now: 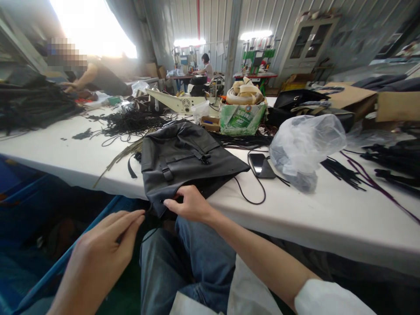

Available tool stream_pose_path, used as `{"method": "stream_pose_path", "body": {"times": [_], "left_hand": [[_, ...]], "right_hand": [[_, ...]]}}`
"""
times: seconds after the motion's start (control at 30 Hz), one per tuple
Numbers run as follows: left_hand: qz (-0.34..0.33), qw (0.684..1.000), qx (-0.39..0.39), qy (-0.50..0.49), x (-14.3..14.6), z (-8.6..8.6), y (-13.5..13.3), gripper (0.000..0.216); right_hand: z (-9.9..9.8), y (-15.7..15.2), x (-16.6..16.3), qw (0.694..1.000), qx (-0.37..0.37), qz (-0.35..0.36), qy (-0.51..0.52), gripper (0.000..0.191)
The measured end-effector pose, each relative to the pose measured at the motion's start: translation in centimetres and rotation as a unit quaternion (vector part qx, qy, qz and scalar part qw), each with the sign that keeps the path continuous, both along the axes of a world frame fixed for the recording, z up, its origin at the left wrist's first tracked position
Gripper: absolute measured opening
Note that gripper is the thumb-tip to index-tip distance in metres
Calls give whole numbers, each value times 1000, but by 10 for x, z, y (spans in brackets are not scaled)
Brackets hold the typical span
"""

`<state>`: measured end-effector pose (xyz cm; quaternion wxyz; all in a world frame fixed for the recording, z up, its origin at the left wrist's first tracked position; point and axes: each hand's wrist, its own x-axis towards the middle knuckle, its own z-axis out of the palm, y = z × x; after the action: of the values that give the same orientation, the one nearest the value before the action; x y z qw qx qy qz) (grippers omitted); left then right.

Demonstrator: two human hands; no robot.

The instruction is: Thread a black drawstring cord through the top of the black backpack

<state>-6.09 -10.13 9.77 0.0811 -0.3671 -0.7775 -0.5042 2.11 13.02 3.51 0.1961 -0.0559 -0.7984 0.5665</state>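
A black backpack (193,159) lies on the white table, its open mouth turned toward me and hanging over the front edge. My right hand (190,204) grips the rim of that mouth, thumb outside by a small eyelet and fingers partly hidden inside. Just left of the bag's near corner, my left hand (105,245) is closed in a pinch on a thin black cord (150,235) that runs to the corner. On the bag's right, a loop of black cord (251,202) comes out from the opening onto the table.
Right of the bag are a phone (258,164), a clear plastic bag (305,144) and bundled straps (343,173). Behind stand a green box (243,119) and a heap of black cords (131,121). A blue bin (82,236) is below left. Two people work farther back.
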Motion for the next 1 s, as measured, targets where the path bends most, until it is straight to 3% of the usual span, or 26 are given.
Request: {"method": "stream_pose_path", "body": {"times": [0.1,0.3,0.4,0.6,0.77,1.0], "left_hand": [[-17,972,-135,190,-6,-11,12,30],[-45,949,-253,180,-8,-3,25,30],[-63,956,-255,134,-12,-6,33,29],[-45,975,-210,52,-27,-30,40,29],[-32,980,-186,56,-30,-35,38,29],[-13,973,-212,86,-27,-33,37,32]], "right_hand": [[-6,1,-1,1000,-2,6,22,14],[-12,-1,-2,999,28,0,26,15],[-11,-1,0,999,33,-5,25,15],[-10,0,1,999,32,9,23,15],[-9,1,1,999,24,13,32,13],[-9,0,2,999,23,13,33,13]]}}
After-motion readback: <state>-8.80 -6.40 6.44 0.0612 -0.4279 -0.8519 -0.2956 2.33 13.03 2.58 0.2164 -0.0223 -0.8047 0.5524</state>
